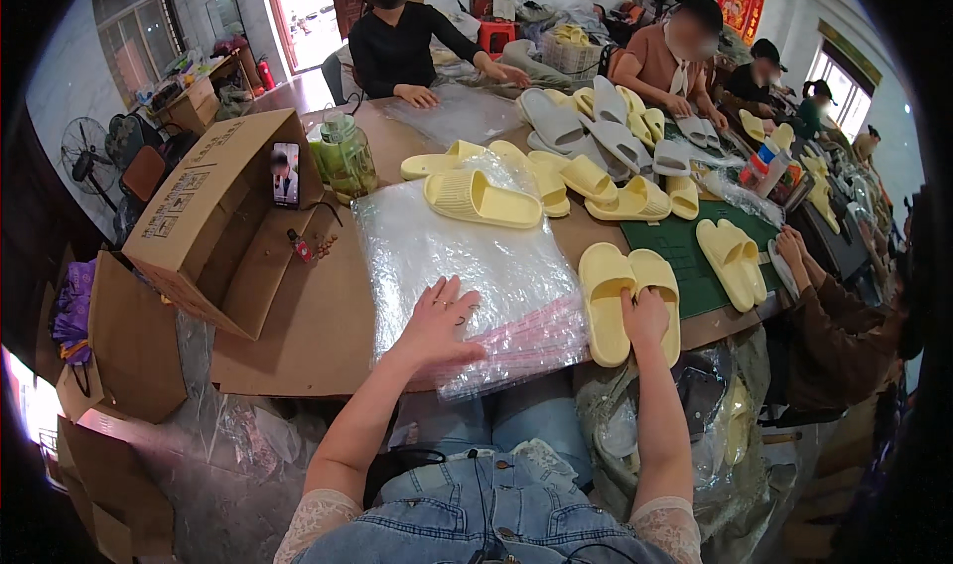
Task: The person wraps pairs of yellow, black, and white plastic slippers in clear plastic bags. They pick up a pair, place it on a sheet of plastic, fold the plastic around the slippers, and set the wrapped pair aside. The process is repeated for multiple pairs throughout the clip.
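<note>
My left hand (437, 321) lies flat with spread fingers on a stack of clear plastic bags (407, 246), close to their pink-striped edges (516, 344). At the table's front edge, my right hand (647, 318) pinches the inner sides of a pair of pale yellow slippers (603, 278), which lie side by side with toes away from me. Its fingertips are partly hidden between the two. A single yellow slipper (484, 199) rests on the far part of the bags. Another yellow pair (732, 261) sits to the right on a green mat (645, 228).
Grey slippers (556, 122) and more yellow ones (635, 202) are heaped beyond the bags. An open cardboard box (213, 216) holding a phone (285, 175) stands at the left, beside a green jar (343, 157). Several co-workers sit around the table, one (412, 53) straight across.
</note>
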Motion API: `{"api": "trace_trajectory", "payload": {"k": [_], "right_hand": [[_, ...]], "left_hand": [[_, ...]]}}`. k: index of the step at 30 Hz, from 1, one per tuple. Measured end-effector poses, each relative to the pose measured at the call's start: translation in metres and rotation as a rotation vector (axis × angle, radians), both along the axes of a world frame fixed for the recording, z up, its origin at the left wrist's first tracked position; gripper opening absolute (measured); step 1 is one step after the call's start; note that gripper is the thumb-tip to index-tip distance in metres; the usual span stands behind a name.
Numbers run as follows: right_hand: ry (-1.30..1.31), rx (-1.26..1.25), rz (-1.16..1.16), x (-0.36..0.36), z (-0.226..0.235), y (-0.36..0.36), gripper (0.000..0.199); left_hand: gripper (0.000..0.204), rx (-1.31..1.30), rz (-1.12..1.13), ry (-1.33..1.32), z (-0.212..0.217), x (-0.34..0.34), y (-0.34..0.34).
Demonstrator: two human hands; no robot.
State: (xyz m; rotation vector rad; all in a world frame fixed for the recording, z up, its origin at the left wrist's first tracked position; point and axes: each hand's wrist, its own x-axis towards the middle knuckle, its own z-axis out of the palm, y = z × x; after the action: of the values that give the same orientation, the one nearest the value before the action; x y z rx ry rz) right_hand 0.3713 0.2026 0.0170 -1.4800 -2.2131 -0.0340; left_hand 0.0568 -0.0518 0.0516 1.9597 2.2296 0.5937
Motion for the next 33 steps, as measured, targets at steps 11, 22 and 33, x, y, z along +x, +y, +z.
{"api": "trace_trajectory", "payload": {"k": [11,22,33], "right_hand": [[0.029,0.004,-0.005,0.003,-0.003,-0.001,0.045],[0.027,0.001,-0.018,0.0,-0.002,-0.001,0.043],[0.048,-0.025,-0.02,0.0,0.004,-0.005,0.043]], "left_hand": [[0.036,0.151,0.011,-0.086,-0.012,0.001,0.006],[0.04,0.172,0.185,-0.548,-0.012,-0.007,0.01],[0.019,0.302,0.308,-0.387,-0.002,0.001,0.016]]}}
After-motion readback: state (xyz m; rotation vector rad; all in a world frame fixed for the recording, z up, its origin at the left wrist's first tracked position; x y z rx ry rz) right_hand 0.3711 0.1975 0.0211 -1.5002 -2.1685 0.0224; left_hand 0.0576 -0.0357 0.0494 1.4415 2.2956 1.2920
